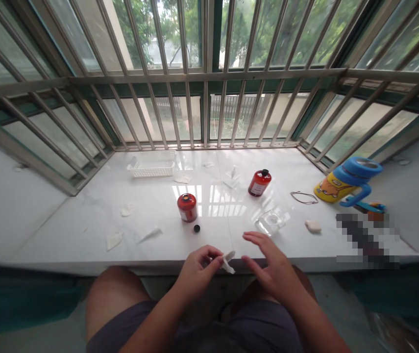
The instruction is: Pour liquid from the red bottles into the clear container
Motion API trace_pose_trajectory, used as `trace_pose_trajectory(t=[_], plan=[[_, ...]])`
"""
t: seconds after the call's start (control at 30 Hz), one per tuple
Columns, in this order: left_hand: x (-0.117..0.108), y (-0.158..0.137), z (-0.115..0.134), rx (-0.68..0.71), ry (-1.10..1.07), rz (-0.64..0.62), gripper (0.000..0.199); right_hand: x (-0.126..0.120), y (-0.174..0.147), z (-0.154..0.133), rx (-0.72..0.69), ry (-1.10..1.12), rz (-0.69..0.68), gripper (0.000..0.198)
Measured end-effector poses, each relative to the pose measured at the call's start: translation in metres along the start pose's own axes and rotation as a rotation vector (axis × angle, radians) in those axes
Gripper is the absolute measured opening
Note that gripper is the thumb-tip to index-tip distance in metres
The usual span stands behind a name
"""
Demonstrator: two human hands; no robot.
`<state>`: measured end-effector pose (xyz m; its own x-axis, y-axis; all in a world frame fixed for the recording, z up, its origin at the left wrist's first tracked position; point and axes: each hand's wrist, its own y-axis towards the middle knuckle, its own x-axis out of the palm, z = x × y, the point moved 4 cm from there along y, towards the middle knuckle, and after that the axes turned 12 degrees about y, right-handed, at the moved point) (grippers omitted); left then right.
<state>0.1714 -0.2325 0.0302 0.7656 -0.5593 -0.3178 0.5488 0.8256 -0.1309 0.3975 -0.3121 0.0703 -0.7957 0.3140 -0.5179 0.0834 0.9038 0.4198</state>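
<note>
My left hand [202,268] pinches a crumpled piece of white tissue [228,262] between thumb and fingers, just off the front edge of the sill. To its right, my right hand [268,260] is empty, with thumb and fingers apart. Beyond the left hand stands a red bottle [187,208] with its mouth uncovered. A small black cap [196,228] lies on the sill in front of it. Farther back on the right is a second red bottle [259,183] with a black cap on. A clear glass or plastic container [270,221] lies beyond my right hand.
A white perforated basket [152,165] stands at the back left. White tissue scraps [114,240] lie on the marble sill. At right are a blue-and-yellow mug [347,181], a thin loop [304,197] and a pale block [312,226]. Metal bars [205,113] line the window.
</note>
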Motion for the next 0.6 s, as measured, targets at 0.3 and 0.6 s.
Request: trace_pose_trajectory(t=[0.3, 0.6], plan=[[-0.008, 0.010, 0.002, 0.163, 0.289, 0.132, 0.027, 0.019, -0.016, 0.013, 0.360, 0.104, 0.146, 0.024], [-0.053, 0.060, -0.036, 0.283, 0.872, 0.362, 0.036, 0.034, -0.013, 0.051, 0.091, -0.437, 0.072, 0.020]])
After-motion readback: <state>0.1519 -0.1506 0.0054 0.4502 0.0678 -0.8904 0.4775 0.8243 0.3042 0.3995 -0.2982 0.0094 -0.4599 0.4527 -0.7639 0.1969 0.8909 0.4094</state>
